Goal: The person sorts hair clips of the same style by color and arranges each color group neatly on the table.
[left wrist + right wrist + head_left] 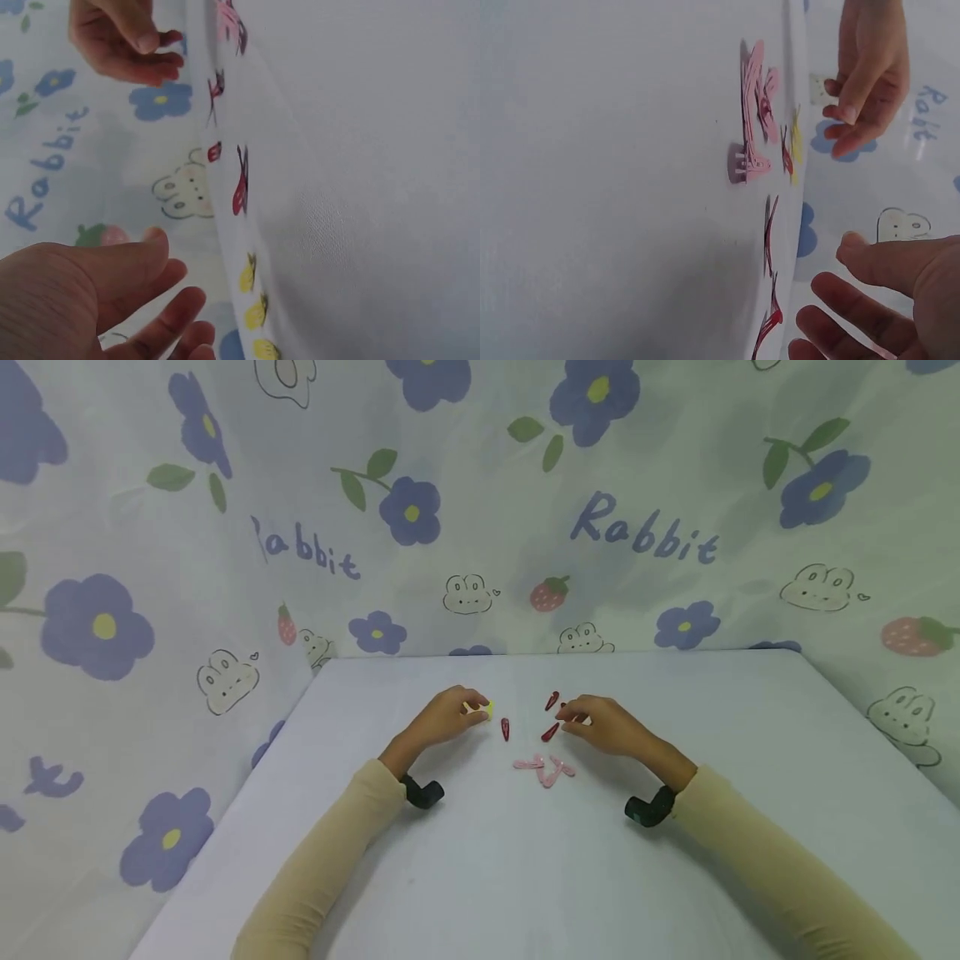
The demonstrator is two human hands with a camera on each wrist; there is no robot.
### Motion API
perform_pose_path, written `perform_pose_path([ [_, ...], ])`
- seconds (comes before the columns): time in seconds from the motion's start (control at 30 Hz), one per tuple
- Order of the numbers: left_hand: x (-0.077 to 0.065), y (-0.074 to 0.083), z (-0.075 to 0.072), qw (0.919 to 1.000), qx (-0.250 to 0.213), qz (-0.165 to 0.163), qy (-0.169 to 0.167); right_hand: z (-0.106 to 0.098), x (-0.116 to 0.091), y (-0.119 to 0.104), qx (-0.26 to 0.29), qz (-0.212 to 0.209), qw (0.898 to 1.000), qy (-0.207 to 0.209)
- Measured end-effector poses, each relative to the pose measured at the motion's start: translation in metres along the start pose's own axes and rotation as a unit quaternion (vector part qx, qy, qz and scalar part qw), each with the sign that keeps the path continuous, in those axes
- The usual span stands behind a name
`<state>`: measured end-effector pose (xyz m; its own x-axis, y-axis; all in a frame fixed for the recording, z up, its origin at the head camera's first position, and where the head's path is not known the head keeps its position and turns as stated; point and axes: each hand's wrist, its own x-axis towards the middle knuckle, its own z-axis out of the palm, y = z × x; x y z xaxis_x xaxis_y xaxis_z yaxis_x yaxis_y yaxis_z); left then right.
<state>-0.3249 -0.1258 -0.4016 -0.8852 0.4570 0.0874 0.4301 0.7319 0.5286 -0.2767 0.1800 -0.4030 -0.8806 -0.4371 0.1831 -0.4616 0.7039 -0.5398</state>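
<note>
My left hand [447, 717] hovers over the yellow hair clips [256, 311], its fingers loosely bent with nothing between them. In the head view that hand mostly hides them, leaving a bit of yellow [490, 710] past the fingertips. Just right of it lies a red hair clip [506, 729]. My right hand [606, 724], fingers relaxed and apart, is above the table beside more red hair clips, one [551, 732] close to its fingertips and another [552, 701] farther back. Nearer to me, pink hair clips [547, 777] form a zigzag between the hands.
The clips lie on a white-covered table [480, 877]. A cloth backdrop [495, 510] with flowers, rabbits and strawberries stands behind the table and along its sides. Black devices [425, 793] are strapped at both wrists, below the beige sleeves [330, 852].
</note>
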Motion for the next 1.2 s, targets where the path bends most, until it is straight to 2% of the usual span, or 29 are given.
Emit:
perform_pose_path([
  [0.13,0.005,0.008,0.001,0.9994,0.026,0.011,-0.022,0.002,0.006,-0.001,-0.004,-0.023,1.000,-0.014],
  [0.3,0.014,0.016,0.006,0.9978,0.050,0.005,-0.044,0.004,0.019,-0.004,-0.038,-0.062,0.996,-0.049],
  [0.47,0.029,0.026,0.011,0.9957,0.065,-0.020,-0.063,0.007,0.035,0.003,-0.071,-0.101,0.988,-0.088],
  [0.63,0.033,0.032,0.018,0.9931,0.065,-0.049,-0.084,0.014,0.044,0.012,-0.080,-0.123,0.981,-0.125],
  [0.7,0.033,0.033,0.019,0.9929,0.064,-0.052,-0.086,0.014,0.047,0.011,-0.083,-0.108,0.981,-0.136],
  [0.83,0.033,0.035,0.024,0.9937,0.063,-0.045,-0.081,0.009,0.052,0.008,-0.071,-0.036,0.983,-0.164],
  [0.97,0.034,0.037,0.026,0.9933,0.072,-0.046,-0.077,0.005,0.057,0.006,-0.058,0.035,0.978,-0.195],
  [1.07,0.034,0.037,0.028,0.9920,0.079,-0.050,-0.086,0.005,0.057,0.008,-0.055,0.058,0.974,-0.211],
  [1.2,0.033,0.037,0.030,0.9919,0.076,-0.052,-0.087,0.005,0.056,0.012,-0.048,0.048,0.974,-0.217],
])
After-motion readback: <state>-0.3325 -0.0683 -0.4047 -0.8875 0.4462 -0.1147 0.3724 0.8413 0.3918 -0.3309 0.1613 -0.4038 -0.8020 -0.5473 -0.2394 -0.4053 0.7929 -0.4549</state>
